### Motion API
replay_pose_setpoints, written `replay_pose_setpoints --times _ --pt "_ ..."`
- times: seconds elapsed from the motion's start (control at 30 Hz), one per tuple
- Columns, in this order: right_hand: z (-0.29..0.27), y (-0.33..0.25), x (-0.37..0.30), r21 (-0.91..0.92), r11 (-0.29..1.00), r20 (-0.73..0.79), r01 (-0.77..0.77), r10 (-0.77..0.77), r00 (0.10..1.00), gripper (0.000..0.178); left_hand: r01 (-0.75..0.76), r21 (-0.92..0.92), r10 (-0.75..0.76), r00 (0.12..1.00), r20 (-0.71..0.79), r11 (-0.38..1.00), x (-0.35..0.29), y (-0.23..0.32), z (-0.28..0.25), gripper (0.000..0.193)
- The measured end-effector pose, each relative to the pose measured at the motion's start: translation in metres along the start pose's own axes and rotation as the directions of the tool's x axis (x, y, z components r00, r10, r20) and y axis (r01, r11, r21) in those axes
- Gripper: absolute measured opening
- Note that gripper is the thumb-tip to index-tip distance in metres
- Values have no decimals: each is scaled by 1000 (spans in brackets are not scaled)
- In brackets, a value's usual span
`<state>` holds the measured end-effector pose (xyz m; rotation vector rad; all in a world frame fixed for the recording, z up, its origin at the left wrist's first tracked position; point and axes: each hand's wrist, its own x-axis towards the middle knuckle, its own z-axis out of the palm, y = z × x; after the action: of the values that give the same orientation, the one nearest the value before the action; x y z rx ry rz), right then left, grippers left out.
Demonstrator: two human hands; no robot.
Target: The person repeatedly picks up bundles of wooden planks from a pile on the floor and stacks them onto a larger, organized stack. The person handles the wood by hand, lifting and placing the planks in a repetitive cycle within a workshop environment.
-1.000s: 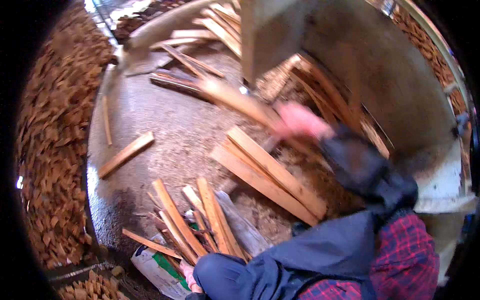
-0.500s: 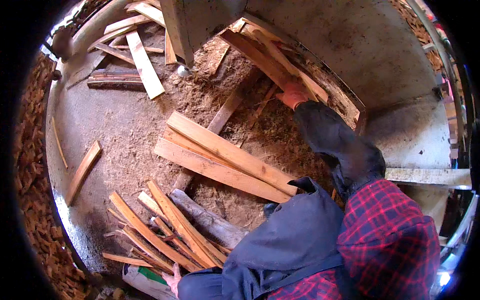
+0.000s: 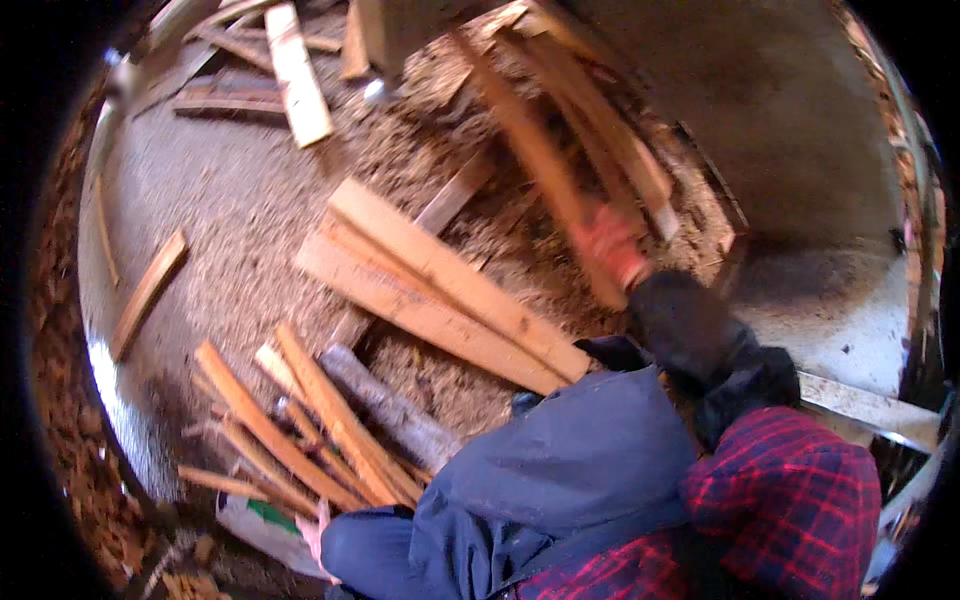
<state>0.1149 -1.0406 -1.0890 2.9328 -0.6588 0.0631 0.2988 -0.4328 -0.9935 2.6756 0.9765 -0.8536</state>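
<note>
My right hand [image 3: 612, 243], blurred by motion, is closed around the lower part of a long brown wooden plank [image 3: 520, 135], which slants up toward the far side. More strips [image 3: 600, 110] lie just right of this plank. Low in the view, my left hand [image 3: 314, 535] is beside a bundle of narrow wooden strips [image 3: 290, 440], its visible fingers apart; my knee hides part of it. Under the bundle's near end shows a white and green sack [image 3: 255, 535]. Pale boards [image 3: 440, 290] lie fanned between my hands, their near ends by my dark-clad leg.
A grey weathered timber [image 3: 385, 405] lies beside the bundle. At far left are more boards [image 3: 303, 85] and a single curved strip [image 3: 148, 292]. Sawdust and bark cover the floor [image 3: 230, 240]. A post [image 3: 385, 40] stands at the far side, and a pale panel [image 3: 800, 120] rises on the right.
My right hand has drawn the plank nearer and to the right, swinging it away from the strips beside it. My left hand stays by the bundle; the whole view has shifted slightly.
</note>
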Motion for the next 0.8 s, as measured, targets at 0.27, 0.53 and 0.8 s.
replay_pose_setpoints --times 0.27,0.53,0.8 --pt "-24 92 80 112 885 162 -452 433 887 93 38 38 -36 998 -56 999 -3 11 11 96" --pt "77 292 107 428 766 168 -481 455 874 78 -275 -136 282 959 32 952 67 -20 52 89" --pt "104 276 116 698 577 369 -424 218 904 78 -398 -186 412 910 48 898 84 -77 30 65"
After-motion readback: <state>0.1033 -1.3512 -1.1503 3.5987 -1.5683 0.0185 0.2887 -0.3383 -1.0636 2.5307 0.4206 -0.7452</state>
